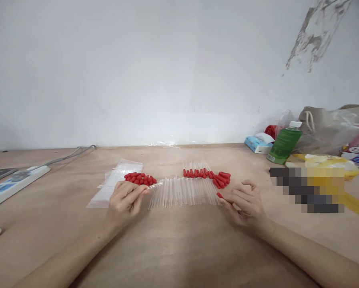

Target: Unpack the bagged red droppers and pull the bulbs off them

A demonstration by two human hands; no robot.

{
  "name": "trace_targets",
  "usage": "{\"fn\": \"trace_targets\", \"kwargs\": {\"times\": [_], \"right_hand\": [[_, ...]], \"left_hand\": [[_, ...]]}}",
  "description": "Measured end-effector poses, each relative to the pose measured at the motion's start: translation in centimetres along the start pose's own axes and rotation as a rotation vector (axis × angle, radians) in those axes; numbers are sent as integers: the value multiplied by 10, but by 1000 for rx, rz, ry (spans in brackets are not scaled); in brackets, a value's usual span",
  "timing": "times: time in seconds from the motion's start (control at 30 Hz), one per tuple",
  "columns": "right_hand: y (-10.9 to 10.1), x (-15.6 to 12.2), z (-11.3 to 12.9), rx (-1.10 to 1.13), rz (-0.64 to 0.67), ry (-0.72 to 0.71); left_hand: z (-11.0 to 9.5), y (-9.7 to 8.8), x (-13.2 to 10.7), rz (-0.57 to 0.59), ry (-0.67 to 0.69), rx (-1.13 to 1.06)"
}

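Observation:
A thin clear tube [155,186] is pinched in the fingertips of my left hand [127,199], its free end pointing right. Between the thumb and fingers of my right hand [243,204] sits a small red rubber bulb [219,195]. Many loose clear tubes [179,193] lie side by side between the hands. Just beyond my left hand, a heap of red bulbs [139,178] rests partly on clear plastic bags [122,170]. Behind the tubes runs a row of droppers [195,173] with red bulbs on clear stems. More red-bulbed pieces [223,179] cluster beyond my right hand.
A white power strip [26,183] and a phone [1,175] lie at the left. On the right stand a green bottle [285,143], a blue tissue pack [259,143] and several bags, including a yellow one [326,162]. A pixelated dark patch covers something there. The white wall closes off the back.

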State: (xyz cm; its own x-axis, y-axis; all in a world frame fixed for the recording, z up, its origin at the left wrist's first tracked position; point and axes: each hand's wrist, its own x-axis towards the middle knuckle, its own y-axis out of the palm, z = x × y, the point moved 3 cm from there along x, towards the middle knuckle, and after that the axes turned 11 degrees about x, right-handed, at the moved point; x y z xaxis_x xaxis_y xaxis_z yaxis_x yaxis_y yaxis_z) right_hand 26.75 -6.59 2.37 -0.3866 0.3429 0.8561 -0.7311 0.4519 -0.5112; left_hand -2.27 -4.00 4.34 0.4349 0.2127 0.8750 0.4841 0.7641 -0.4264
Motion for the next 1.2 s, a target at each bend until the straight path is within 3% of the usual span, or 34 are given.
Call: {"fn": "trace_targets", "kwargs": {"times": [0.07,0.17,0.3,0.4,0.5,0.63,0.73,0.93,1.2], "right_hand": [[2,1,-8,92,-10,31],[9,2,-15,246,-37,110],[6,7,-30,222,-162,330],[-7,17,-58,172,-202,473],[-22,24,-103,149,-303,700],[-19,17,-156,262,-201,1010],[-6,7,-170,381,-104,1140],[11,-4,-161,466,7,1161],[2,2,-157,495,-2,1033]], "left_hand": [[13,7,0,110,-135,-12],[16,18,-4,273,-246,-13],[15,26,-12,358,-317,54],[17,29,-17,395,-365,39],[18,32,-20,450,-369,-10],[16,35,-21,470,-361,-35],[14,37,-21,475,-360,-30],[10,36,-20,529,-395,-57],[14,34,-18,568,-489,-112]]}}
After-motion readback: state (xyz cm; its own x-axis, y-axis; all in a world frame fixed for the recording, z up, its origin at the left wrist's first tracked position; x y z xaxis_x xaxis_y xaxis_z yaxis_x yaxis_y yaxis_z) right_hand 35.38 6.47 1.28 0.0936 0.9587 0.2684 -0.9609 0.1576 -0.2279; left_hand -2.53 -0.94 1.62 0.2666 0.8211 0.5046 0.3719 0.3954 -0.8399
